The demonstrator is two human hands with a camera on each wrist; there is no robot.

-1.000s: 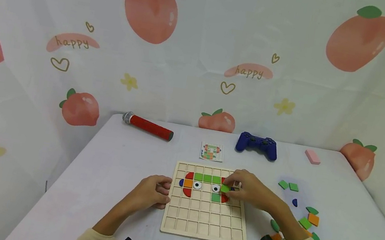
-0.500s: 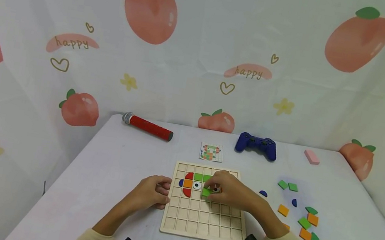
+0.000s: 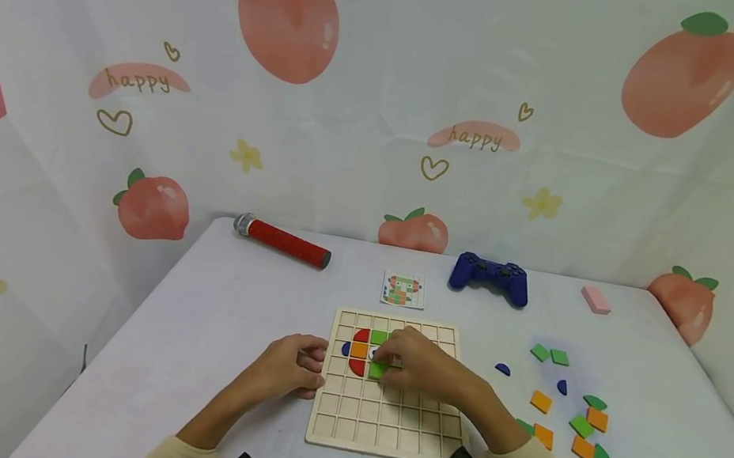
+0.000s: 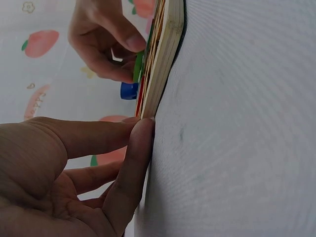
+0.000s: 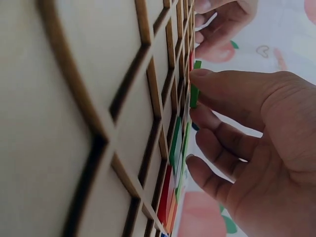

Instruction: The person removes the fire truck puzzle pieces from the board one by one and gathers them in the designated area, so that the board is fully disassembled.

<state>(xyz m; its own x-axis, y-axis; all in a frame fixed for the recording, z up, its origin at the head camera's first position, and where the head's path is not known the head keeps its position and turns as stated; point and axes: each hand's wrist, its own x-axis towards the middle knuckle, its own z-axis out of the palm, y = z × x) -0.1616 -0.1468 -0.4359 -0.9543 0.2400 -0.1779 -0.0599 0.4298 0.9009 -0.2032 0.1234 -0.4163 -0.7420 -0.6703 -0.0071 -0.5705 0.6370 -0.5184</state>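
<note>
My right hand (image 3: 421, 363) pinches a green square tile (image 3: 376, 371) between thumb and fingers, close over the wooden grid board (image 3: 393, 429). In the right wrist view the green tile (image 5: 196, 84) stands on edge between thumb and fingertips. Beside it on the board lie red quarter-round pieces (image 3: 355, 367), an orange square (image 3: 358, 350) and a blue half-round (image 3: 345, 349). Part of the eye tile and the pieces to the right are hidden by the hand. At the board's left edge my left hand (image 3: 289, 365) grips the rim with thumb and index finger (image 4: 98, 138).
Loose green, orange and blue pieces (image 3: 581, 425) lie to the right of the board. Behind it is a pattern card (image 3: 404, 289). Along the back are a red microphone (image 3: 285, 242), a blue game controller (image 3: 490, 277) and a pink block (image 3: 596, 300).
My right hand has moved left across the board with the green tile, from the right-hand eye to beside the left red piece. The left hand has stayed at the board's edge.
</note>
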